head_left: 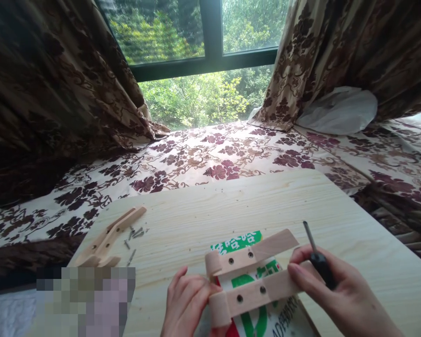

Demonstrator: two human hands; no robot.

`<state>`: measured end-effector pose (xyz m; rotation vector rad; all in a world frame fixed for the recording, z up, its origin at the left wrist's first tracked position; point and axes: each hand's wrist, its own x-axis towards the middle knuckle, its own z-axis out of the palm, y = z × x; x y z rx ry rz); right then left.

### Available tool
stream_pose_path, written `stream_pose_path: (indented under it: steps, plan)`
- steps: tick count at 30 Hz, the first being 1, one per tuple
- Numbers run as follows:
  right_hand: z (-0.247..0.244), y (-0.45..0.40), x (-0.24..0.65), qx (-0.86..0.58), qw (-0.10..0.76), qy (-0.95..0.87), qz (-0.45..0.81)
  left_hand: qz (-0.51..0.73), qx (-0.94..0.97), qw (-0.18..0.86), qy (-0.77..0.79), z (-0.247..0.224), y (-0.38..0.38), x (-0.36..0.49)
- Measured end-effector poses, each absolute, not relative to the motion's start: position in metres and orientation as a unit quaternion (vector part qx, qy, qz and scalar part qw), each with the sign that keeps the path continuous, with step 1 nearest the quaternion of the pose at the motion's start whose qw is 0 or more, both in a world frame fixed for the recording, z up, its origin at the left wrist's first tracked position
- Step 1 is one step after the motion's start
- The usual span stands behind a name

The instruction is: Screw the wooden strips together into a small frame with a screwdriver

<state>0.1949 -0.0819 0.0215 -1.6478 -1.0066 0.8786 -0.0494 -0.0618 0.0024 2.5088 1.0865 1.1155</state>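
Hands: the right hand point(344, 290) is closed around a black-handled, metal-shafted screwdriver point(323, 267), thumb at the end of the nearer pale, curled wooden strip point(251, 295); the left hand point(187, 295) touches that strip's curled end, its grip hidden.
Strips: nearer one between both hands; farther matching wooden strip point(241, 258) just beyond the fingers, over a green-and-white printed sheet point(217, 247).
Holes: two dark round spots per strip; whether filled, I cannot tell.
Screwdriver tip: raised, apart from the wood.
Left over: loose grey metal screws point(138, 232) and pale, bent wooden pieces point(126, 223), beyond the left fingers, seemingly unused.
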Motion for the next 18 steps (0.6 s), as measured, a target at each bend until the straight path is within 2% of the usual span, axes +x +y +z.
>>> stream_pose_path:
  steps: [8, 14, 18]
  plan:
    - [0.019, -0.077, 0.211, -0.635, 0.439, -0.510, 0.380, 0.369, 0.838, 0.082, 0.393, 0.005, -0.068, -0.046]
    - [0.024, -0.075, 0.208, -0.654, 0.423, -0.522, 0.349, 0.344, 0.822, 0.110, 0.440, 0.012, -0.075, -0.040]
    - [0.028, -0.071, 0.207, -0.650, 0.419, -0.506, 0.383, 0.343, 0.816, 0.116, 0.451, 0.013, -0.077, -0.038]
